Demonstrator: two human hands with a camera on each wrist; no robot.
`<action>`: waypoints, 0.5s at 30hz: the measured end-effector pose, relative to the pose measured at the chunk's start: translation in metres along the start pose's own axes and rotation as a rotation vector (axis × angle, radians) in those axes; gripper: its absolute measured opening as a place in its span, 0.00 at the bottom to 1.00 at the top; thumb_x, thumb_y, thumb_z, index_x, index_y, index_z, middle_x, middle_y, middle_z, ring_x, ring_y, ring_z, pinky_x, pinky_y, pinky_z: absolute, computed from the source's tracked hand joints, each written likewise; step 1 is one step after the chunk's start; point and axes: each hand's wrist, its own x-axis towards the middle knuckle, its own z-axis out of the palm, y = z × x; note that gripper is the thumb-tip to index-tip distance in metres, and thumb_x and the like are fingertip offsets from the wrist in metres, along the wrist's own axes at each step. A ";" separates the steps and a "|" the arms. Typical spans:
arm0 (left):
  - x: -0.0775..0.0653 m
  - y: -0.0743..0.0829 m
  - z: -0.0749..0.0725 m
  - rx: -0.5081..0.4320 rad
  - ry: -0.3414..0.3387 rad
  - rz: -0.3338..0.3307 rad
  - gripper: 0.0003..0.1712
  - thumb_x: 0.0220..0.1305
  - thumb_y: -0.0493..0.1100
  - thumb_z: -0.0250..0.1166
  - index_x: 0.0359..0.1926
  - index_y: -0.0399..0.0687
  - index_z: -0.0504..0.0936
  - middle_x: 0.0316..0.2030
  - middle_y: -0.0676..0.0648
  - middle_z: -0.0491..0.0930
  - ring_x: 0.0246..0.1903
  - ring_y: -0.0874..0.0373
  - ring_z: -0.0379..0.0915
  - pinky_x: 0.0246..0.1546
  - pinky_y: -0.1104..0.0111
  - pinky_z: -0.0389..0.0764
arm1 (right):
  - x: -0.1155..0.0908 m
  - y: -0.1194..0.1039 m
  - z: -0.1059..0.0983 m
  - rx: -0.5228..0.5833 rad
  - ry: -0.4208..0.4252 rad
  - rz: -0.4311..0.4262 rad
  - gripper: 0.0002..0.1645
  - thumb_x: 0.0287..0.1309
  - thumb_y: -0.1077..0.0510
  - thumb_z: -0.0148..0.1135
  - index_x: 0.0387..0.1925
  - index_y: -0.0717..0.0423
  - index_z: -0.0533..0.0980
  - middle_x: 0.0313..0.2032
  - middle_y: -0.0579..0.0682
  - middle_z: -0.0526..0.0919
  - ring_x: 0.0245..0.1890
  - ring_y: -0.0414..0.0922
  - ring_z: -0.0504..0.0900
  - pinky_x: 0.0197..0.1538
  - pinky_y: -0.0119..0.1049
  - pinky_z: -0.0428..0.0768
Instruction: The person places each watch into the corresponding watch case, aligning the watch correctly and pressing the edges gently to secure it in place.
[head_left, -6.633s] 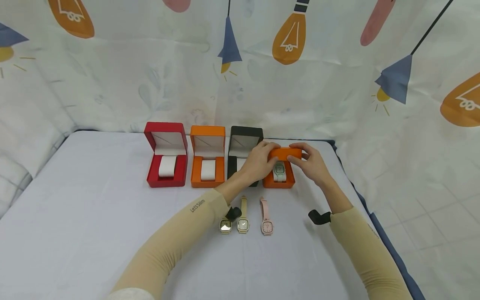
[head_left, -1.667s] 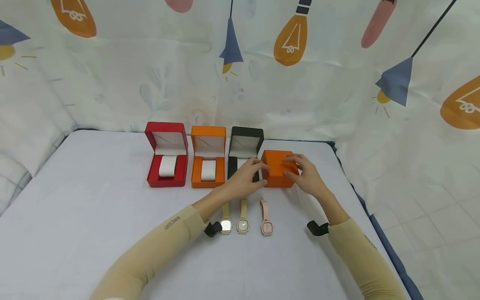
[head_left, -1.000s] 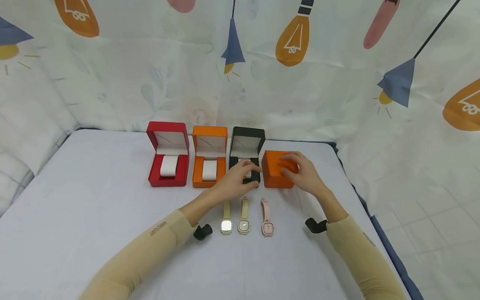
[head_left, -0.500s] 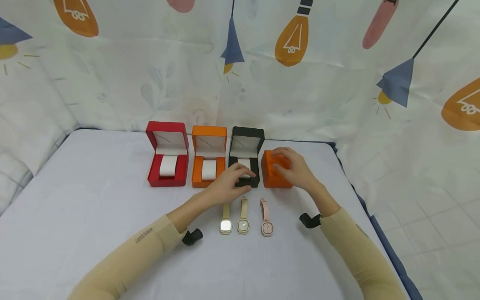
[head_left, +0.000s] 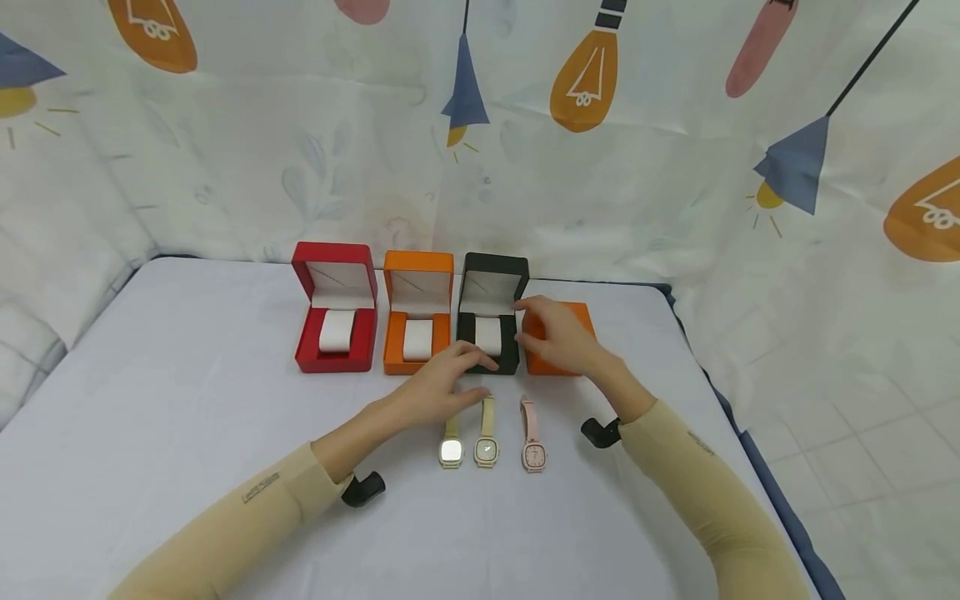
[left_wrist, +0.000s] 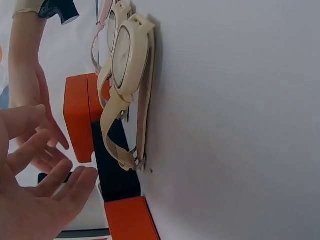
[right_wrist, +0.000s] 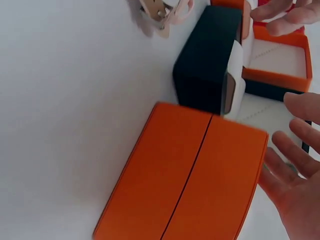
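My left hand [head_left: 438, 383], fingers loosely bent, hovers at the front of the dark green watch box [head_left: 467, 327], above the watch straps. Nothing is in its fingers. My right hand [head_left: 558, 335] hangs over the closed orange watch box [head_left: 581, 317] with relaxed fingers reaching toward the dark box; it holds nothing and covers much of the orange lid. The dark box has its lid up and a white cushion [head_left: 488, 337] inside. In front lie a gold-faced watch [head_left: 451, 452], a cream watch [head_left: 486, 451] and a pink watch [head_left: 534, 455].
Left of the dark box stand a raised-lid orange box [head_left: 393, 337] and a raised-lid red box [head_left: 306, 343], each with a white cushion. A printed curtain [head_left: 360, 167] hangs behind the white-covered table [head_left: 187, 392].
The right orange box, earlier held with its lid up over a watch, is now closed. My left hand has drawn back toward the lower left; my right hand has lately shifted left toward the dark box.
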 end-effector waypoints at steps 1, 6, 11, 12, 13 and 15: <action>-0.002 0.000 0.000 0.001 0.000 -0.003 0.20 0.69 0.41 0.69 0.60 0.43 0.81 0.60 0.42 0.73 0.59 0.42 0.72 0.62 0.52 0.76 | 0.002 -0.002 0.001 -0.013 -0.016 -0.002 0.30 0.67 0.60 0.68 0.67 0.63 0.72 0.63 0.57 0.76 0.63 0.55 0.74 0.68 0.50 0.70; -0.009 0.001 0.000 0.006 -0.004 -0.015 0.19 0.70 0.42 0.69 0.60 0.45 0.81 0.62 0.41 0.72 0.58 0.44 0.72 0.57 0.52 0.79 | 0.011 -0.009 0.009 -0.078 -0.083 -0.017 0.33 0.67 0.58 0.68 0.68 0.63 0.69 0.61 0.59 0.77 0.51 0.55 0.79 0.59 0.48 0.78; -0.015 -0.001 0.000 -0.011 -0.012 -0.005 0.18 0.70 0.42 0.68 0.59 0.46 0.81 0.60 0.42 0.73 0.55 0.43 0.74 0.55 0.53 0.81 | 0.019 -0.015 0.018 -0.150 -0.145 0.010 0.35 0.66 0.55 0.69 0.70 0.62 0.68 0.67 0.59 0.72 0.65 0.55 0.73 0.69 0.50 0.71; -0.016 -0.002 0.000 -0.012 -0.011 -0.001 0.18 0.70 0.42 0.68 0.59 0.46 0.81 0.59 0.42 0.73 0.55 0.43 0.74 0.56 0.53 0.80 | 0.020 -0.016 0.019 -0.165 -0.159 0.020 0.36 0.66 0.55 0.68 0.70 0.61 0.68 0.67 0.59 0.72 0.65 0.54 0.72 0.69 0.50 0.71; -0.017 -0.001 0.000 -0.017 -0.011 0.002 0.18 0.70 0.42 0.68 0.59 0.45 0.81 0.59 0.42 0.73 0.55 0.43 0.75 0.56 0.53 0.80 | 0.022 -0.017 0.022 -0.178 -0.172 0.029 0.36 0.67 0.54 0.68 0.71 0.61 0.67 0.68 0.59 0.72 0.66 0.54 0.72 0.69 0.49 0.70; -0.019 -0.002 0.000 -0.020 -0.012 0.006 0.19 0.70 0.41 0.68 0.59 0.44 0.81 0.59 0.42 0.73 0.55 0.44 0.75 0.57 0.53 0.79 | 0.025 -0.018 0.026 -0.206 -0.193 0.043 0.36 0.67 0.53 0.68 0.71 0.61 0.67 0.68 0.59 0.71 0.66 0.54 0.72 0.69 0.49 0.70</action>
